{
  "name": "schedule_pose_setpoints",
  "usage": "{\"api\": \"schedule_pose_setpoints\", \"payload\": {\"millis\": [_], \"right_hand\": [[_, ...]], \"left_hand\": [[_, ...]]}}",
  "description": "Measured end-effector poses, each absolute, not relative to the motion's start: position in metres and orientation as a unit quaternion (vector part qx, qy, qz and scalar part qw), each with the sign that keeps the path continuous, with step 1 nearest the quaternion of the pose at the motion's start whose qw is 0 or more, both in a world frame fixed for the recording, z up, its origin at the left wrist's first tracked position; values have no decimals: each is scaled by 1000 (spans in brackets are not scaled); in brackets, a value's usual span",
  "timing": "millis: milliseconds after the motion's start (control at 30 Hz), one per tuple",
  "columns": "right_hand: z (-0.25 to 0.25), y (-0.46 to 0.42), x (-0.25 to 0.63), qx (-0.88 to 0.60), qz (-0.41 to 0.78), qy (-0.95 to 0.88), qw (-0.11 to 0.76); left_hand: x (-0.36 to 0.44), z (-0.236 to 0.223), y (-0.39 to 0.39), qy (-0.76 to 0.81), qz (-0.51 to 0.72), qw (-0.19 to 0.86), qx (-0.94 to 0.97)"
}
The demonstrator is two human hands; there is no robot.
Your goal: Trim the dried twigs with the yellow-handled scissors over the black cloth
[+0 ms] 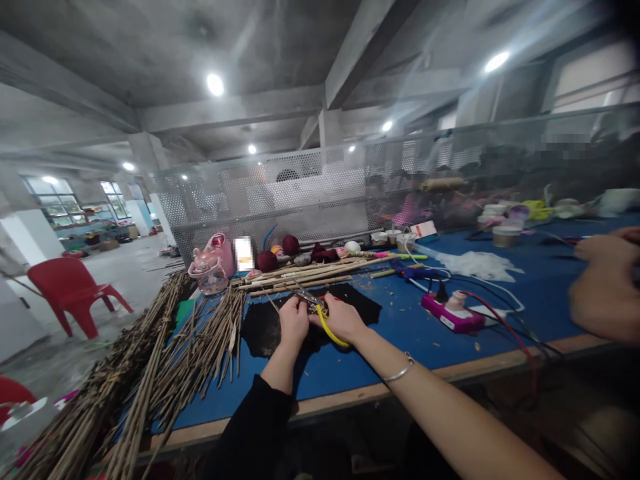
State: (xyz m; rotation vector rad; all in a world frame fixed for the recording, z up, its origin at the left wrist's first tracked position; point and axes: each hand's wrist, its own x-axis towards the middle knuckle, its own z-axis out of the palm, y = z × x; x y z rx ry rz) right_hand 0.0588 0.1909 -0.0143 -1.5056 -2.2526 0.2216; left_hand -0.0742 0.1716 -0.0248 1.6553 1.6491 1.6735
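My right hand (345,319) is closed around scissors (331,330) with a curved yellow handle, their metal blades pointing up and left. Just beside it, my left hand (294,325) has its fingers closed. A thin twig (273,301) sticks out beyond the left fingers, which appear to pinch it. Some small brown material lies between the two hands, too small to make out. Both hands are above a black cloth (261,327) on the blue tabletop (390,353). Left of the cloth lies a spread of thin brown twigs (200,353).
A large twig bundle (120,353) overhangs the table's left edge. Pale sticks (300,275) and dark red yarn balls (267,260) lie behind my hands. A purple power strip (453,317) with cables and a blue glue gun (417,272) are at right. Another person's hand (607,287) is blurred at far right.
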Motion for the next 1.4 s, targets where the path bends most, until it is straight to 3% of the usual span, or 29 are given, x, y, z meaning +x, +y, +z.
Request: {"api": "schedule_pose_setpoints", "payload": {"millis": [400, 800, 1400], "right_hand": [[-16, 193, 59, -561, 81, -798, 205], [-19, 196, 59, -509, 83, -821, 244], [-18, 194, 61, -507, 88, -828, 224]], "left_hand": [[-74, -20, 170, 577, 560, 127, 581], [-76, -29, 181, 571, 580, 208, 542], [-73, -22, 170, 584, 569, 117, 567]]}}
